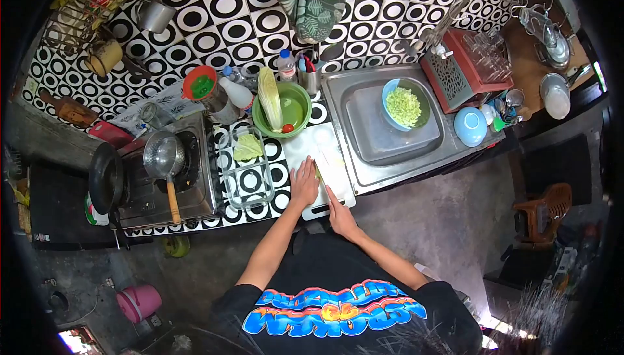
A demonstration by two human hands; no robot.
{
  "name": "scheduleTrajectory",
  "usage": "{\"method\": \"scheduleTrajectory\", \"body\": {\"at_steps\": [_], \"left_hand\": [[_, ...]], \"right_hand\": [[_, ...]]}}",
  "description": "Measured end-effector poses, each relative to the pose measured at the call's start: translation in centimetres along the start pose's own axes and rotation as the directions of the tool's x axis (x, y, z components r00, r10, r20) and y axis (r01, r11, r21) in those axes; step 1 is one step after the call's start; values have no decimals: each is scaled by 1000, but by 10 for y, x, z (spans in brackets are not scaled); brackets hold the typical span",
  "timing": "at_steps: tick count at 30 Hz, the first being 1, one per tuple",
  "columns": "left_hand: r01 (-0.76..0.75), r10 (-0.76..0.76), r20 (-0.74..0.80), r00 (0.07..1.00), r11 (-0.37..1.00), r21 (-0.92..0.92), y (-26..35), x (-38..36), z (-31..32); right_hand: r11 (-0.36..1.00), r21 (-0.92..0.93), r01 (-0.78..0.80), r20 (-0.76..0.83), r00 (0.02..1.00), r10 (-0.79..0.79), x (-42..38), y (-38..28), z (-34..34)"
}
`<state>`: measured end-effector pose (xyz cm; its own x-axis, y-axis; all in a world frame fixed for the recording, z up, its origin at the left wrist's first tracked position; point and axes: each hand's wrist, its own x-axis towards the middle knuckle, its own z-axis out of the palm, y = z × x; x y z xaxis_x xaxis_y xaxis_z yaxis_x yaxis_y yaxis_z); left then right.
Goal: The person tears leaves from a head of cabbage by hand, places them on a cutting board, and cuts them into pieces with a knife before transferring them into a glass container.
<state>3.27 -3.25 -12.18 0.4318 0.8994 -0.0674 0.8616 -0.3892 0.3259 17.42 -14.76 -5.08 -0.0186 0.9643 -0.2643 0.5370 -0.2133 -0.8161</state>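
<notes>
On the white cutting board (333,152), my left hand (304,187) presses down with its fingers bent forward over a pale green piece of cabbage (317,170), mostly hidden under it. My right hand (340,214) is closed around a knife (322,178), whose narrow blade lies along the left hand's fingers. A few pale scraps stick to the board beyond the blade. Behind the board, a green bowl (300,105) contains an upright piece of napa cabbage (268,98) and a red tomato (288,128). To the left, a glass dish (250,196) holds a cabbage leaf (247,147).
In the steel sink (364,150) at right sits a bowl of chopped cabbage (403,106). A stove (195,192) with a saucepan (164,155) and a dark frying pan (106,178) stands at left. A blue bowl (470,127) rests beyond the sink. Bottles (286,65) line the wall.
</notes>
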Motion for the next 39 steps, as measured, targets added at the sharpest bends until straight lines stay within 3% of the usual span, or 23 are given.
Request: {"method": "scheduleTrajectory", "body": {"at_steps": [7,11,14,15,21,24,29,32,35,38,39], "left_hand": [[-29,29,-47,998,1000,11,1,-1,0],[15,-16,15,1000,997,73,7,-1,-5],[25,-30,53,998,996,82,4,1,0],[18,-22,57,998,998,62,2,1,2],[29,-34,122,992,999,43,1,5,0],[53,-59,96,994,997,61,3,3,1],[51,-54,59,997,997,58,3,1,2],[49,-57,99,993,995,83,4,2,2],[35,-38,98,994,999,31,0,3,-1],[-28,27,-10,1000,996,-88,-12,0,2],[-34,33,-11,999,992,-119,-15,0,2]], "right_hand": [[999,32,-2,-26,1000,3,1,-9,9],[997,56,44,-60,997,-41,16,2,16],[959,36,280,-248,932,-263,51,5,24],[999,45,-16,-49,999,18,55,-14,10],[997,65,50,-56,997,-46,66,-14,11],[991,-32,132,-101,986,-134,38,1,14],[994,-95,53,-48,997,-57,3,9,13],[985,-17,172,-128,977,-173,26,8,18],[1000,8,17,-49,999,-16,59,-13,9],[959,54,279,-209,942,-263,86,10,13],[987,99,125,-84,990,-117,84,7,4]]}}
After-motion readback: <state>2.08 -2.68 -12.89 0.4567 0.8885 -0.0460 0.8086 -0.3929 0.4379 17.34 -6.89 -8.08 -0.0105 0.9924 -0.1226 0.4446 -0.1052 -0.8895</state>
